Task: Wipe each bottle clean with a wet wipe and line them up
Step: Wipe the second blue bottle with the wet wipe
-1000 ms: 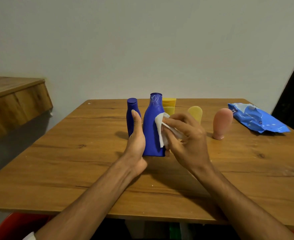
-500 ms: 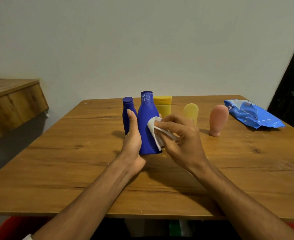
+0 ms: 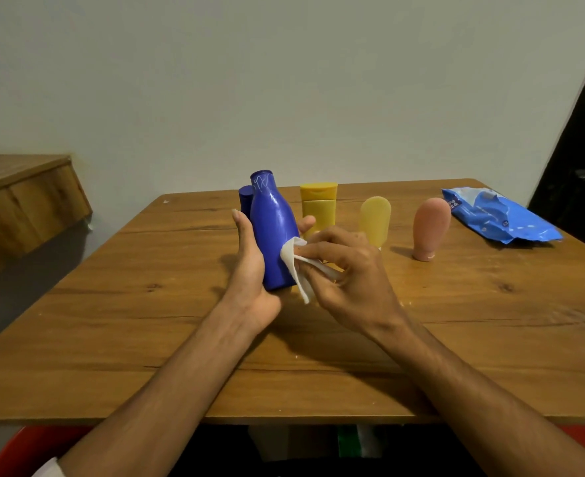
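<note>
My left hand (image 3: 249,266) grips a large blue bottle (image 3: 271,232), lifted off the wooden table (image 3: 129,325) and tilted to the left. My right hand (image 3: 349,270) pinches a white wet wipe (image 3: 296,266) against the bottle's lower right side. Behind the big bottle a smaller blue bottle (image 3: 246,198) stands mostly hidden. Further right stand a yellow bottle (image 3: 319,205), a pale yellow tube (image 3: 375,218) and a pink tube (image 3: 431,223), both tubes cap down.
A blue pack of wet wipes (image 3: 497,215) lies at the table's far right. A wooden ledge (image 3: 22,201) juts from the wall on the left. Something red (image 3: 26,452) shows below the table's near edge.
The large blue bottle has left the table and tipped left in my left hand. My right hand has slid the wipe down to the bottle's lower side.
</note>
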A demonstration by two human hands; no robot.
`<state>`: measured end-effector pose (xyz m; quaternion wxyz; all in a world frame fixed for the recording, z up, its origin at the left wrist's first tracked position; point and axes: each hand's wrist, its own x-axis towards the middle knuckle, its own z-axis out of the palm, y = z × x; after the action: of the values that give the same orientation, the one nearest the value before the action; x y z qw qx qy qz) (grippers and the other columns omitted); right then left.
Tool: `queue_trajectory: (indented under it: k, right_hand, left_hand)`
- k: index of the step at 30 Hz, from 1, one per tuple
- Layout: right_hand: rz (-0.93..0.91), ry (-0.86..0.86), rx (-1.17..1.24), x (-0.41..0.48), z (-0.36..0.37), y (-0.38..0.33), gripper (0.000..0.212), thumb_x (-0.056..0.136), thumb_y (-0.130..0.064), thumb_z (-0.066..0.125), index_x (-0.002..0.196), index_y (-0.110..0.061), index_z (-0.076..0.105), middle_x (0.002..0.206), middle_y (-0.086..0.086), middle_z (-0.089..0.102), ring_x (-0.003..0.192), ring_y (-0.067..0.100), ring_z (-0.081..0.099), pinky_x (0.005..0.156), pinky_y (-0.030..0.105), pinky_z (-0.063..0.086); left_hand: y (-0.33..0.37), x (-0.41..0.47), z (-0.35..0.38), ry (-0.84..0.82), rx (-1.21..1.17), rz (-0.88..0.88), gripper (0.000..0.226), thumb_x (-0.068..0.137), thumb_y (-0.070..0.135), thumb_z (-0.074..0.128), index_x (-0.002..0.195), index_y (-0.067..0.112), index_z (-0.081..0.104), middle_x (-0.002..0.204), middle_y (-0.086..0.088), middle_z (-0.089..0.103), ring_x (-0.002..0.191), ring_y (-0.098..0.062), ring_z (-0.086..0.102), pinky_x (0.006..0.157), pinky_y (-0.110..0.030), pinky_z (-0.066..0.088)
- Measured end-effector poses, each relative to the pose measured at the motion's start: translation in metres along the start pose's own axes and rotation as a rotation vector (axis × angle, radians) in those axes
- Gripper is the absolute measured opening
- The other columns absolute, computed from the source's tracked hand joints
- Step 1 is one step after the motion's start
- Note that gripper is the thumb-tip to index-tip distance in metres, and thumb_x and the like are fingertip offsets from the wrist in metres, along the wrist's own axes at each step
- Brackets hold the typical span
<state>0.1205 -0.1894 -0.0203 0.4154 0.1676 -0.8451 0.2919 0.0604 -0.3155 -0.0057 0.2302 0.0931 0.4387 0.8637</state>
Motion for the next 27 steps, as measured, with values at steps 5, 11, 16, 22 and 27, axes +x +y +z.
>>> queue_trajectory:
  k: [5, 11, 16, 22, 27]
  right_hand:
    - [0.075, 0.036, 0.031, 0.001, 0.001, 0.0, 0.022, 0.081, -0.014, 0.069, 0.101, -0.006, 0.072, 0.1, 0.005, 0.066, 0.088, 0.014, 0.06, 0.073, 0.036, 0.055]
    - [0.127, 0.144, 0.05, 0.001, 0.0, -0.003, 0.024, 0.083, -0.009, 0.071, 0.107, -0.005, 0.07, 0.1, 0.008, 0.064, 0.09, 0.017, 0.061, 0.073, 0.038, 0.058]
    - [0.139, 0.096, 0.07, 0.003, -0.004, -0.003, 0.022, 0.083, -0.011, 0.07, 0.104, -0.004, 0.071, 0.101, 0.007, 0.065, 0.093, 0.016, 0.061, 0.076, 0.04, 0.057]
    - [0.178, 0.158, 0.081, 0.008, -0.009, -0.003, 0.023, 0.084, -0.01, 0.071, 0.107, -0.005, 0.07, 0.099, 0.003, 0.063, 0.09, 0.015, 0.06, 0.074, 0.038, 0.057]
    - [0.154, 0.172, 0.054, 0.01, -0.01, -0.003, 0.025, 0.083, -0.009, 0.072, 0.107, -0.003, 0.07, 0.1, 0.007, 0.063, 0.09, 0.014, 0.058, 0.074, 0.03, 0.055]
  left_hand:
    - [0.0, -0.002, 0.002, 0.001, 0.012, 0.035, 0.08, 0.09, 0.074, 0.026, 0.116, 0.01, 0.065, 0.105, -0.007, 0.073, 0.088, -0.022, 0.071, 0.072, -0.038, 0.06]
    - [-0.006, -0.005, 0.006, 0.033, -0.015, 0.017, 0.078, 0.082, 0.072, 0.043, 0.131, 0.012, 0.058, 0.115, -0.011, 0.068, 0.101, -0.025, 0.066, 0.083, -0.04, 0.057]
    - [-0.006, -0.004, 0.006, 0.012, -0.044, 0.023, 0.08, 0.081, 0.07, 0.047, 0.135, 0.012, 0.054, 0.112, -0.01, 0.066, 0.097, -0.024, 0.066, 0.08, -0.04, 0.057]
    - [-0.012, -0.004, 0.005, -0.025, 0.01, 0.026, 0.078, 0.079, 0.071, 0.048, 0.133, 0.015, 0.057, 0.119, -0.011, 0.067, 0.102, -0.025, 0.067, 0.082, -0.042, 0.056]
    - [-0.014, -0.003, 0.005, -0.055, 0.016, 0.048, 0.076, 0.081, 0.069, 0.048, 0.133, 0.015, 0.057, 0.122, -0.012, 0.065, 0.108, -0.027, 0.064, 0.09, -0.047, 0.053]
